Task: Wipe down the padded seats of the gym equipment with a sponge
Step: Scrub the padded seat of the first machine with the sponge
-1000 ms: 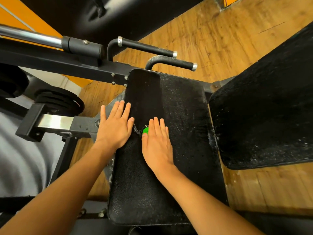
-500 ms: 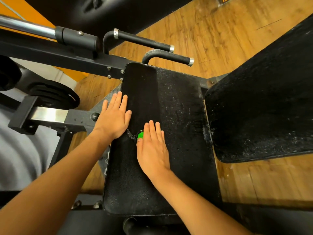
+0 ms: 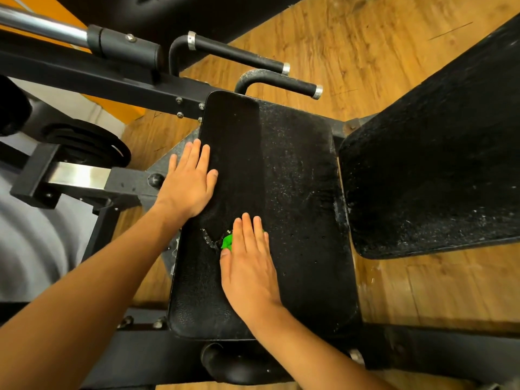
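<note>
A black padded seat (image 3: 295,192) fills the middle of the view. Its left strip is dark and clean; its right part is speckled with white dust. My right hand (image 3: 250,266) lies flat with straight fingers on a green sponge (image 3: 226,241), pressing it onto the seat; only a small green corner shows by my thumb. My left hand (image 3: 191,181) rests flat on the seat's left edge, fingers straight. A small tear in the padding (image 3: 209,239) sits just left of the sponge.
A second dusty black pad (image 3: 439,164) stands to the right, angled. Two black handles (image 3: 278,84) jut out beyond the seat. A chrome bar (image 3: 42,28), black frame and weight plates (image 3: 92,144) lie at the left. Wooden floor (image 3: 365,52) surrounds the machine.
My right hand has slid the sponge toward me along the seat, lengthening the clean strip. My left hand has stayed on the seat's left edge.
</note>
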Action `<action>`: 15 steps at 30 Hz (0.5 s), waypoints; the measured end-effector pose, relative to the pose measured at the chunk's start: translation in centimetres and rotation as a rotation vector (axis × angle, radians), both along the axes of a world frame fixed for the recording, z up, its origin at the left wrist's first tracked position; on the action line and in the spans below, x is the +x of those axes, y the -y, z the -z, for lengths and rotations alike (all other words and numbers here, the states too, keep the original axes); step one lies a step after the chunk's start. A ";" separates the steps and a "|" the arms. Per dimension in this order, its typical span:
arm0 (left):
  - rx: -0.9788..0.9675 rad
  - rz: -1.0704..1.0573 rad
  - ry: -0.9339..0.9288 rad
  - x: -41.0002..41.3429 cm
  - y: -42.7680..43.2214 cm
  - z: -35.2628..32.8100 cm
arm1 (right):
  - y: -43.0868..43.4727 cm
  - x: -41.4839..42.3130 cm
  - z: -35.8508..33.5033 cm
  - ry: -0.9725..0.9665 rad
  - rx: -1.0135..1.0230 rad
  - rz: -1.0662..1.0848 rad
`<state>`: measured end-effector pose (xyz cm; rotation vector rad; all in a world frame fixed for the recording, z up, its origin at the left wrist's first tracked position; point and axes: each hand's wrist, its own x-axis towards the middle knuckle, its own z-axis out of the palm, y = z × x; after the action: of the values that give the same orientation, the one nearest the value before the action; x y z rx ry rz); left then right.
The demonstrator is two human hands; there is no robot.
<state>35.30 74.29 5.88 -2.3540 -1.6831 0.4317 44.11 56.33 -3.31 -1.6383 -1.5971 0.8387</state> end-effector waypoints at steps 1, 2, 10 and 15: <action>0.002 0.003 0.003 0.0 0.0 0.0 | -0.2 0.1 0.0 0.004 0.004 -0.009; 0.003 0.005 0.004 -0.1 0.0 0.1 | -0.3 0.2 -0.1 0.005 0.007 -0.015; -0.007 -0.010 0.009 0.2 0.1 -0.2 | 2.3 -0.5 0.0 0.016 -0.032 0.024; -0.009 0.014 0.000 0.2 0.1 -0.3 | 3.9 -0.8 0.4 0.043 -0.014 -0.012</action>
<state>35.53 74.20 6.18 -2.3706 -1.6673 0.4376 43.35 52.41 -3.73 -1.6685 -1.6352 0.8282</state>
